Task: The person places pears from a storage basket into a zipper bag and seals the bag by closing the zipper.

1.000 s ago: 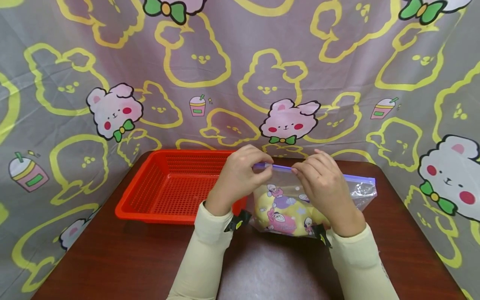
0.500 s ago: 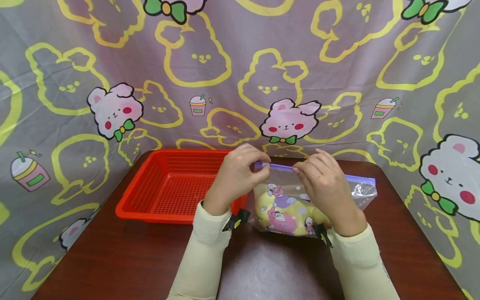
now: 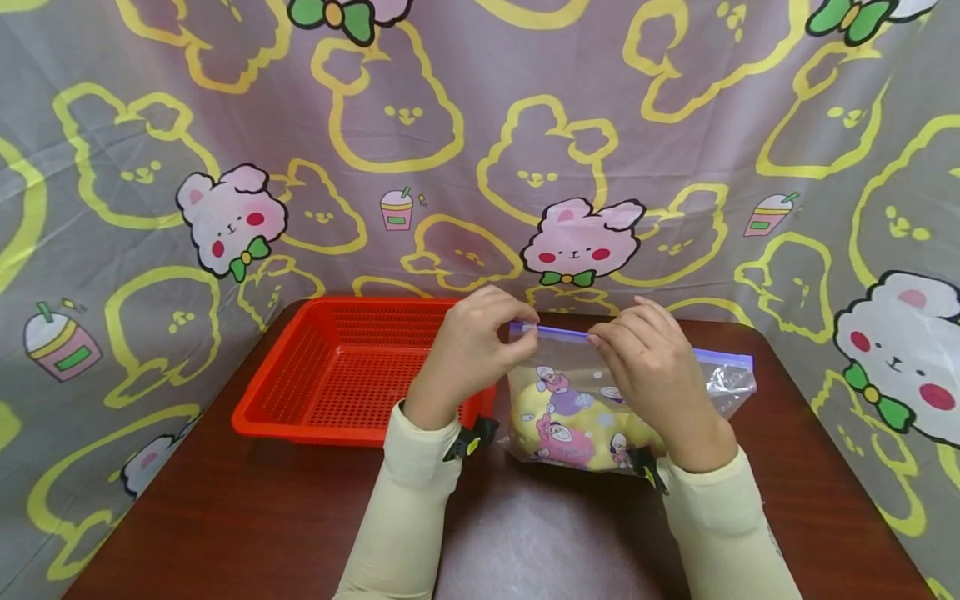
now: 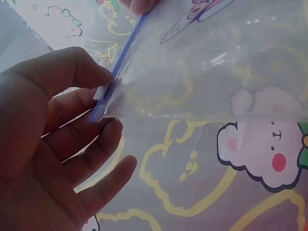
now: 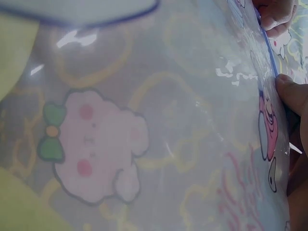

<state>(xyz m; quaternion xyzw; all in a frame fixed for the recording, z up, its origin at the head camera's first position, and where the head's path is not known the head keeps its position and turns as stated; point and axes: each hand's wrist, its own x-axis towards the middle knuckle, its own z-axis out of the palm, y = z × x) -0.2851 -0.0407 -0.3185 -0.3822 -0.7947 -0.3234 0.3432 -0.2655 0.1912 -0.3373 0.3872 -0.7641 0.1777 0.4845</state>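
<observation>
A clear zip bag (image 3: 555, 400) printed with pink and purple cartoon figures stands on the table in the head view, with yellow rounded things (image 3: 528, 417) inside. Its purple zip strip (image 3: 562, 333) runs along the top. My left hand (image 3: 472, 350) pinches the white slider (image 4: 101, 92) near the strip's left end, thumb and forefinger on it and the other fingers spread below in the left wrist view. Farther right, my right hand (image 3: 652, 367) pinches the strip between thumb and fingers. The right wrist view looks through the bag's film, where the right thumb (image 5: 291, 94) presses at the strip.
A red perforated plastic basket (image 3: 251, 421) sits on the brown table (image 3: 225, 517) to the left, partly behind my left hand; no objects show in it. A grey curtain (image 3: 465, 100) with bear and rabbit prints hangs around the table's back and sides.
My left hand has crept slightly left along the strip with the slider, toward the bag's left corner. The right hand keeps its hold in nearly the same place.
</observation>
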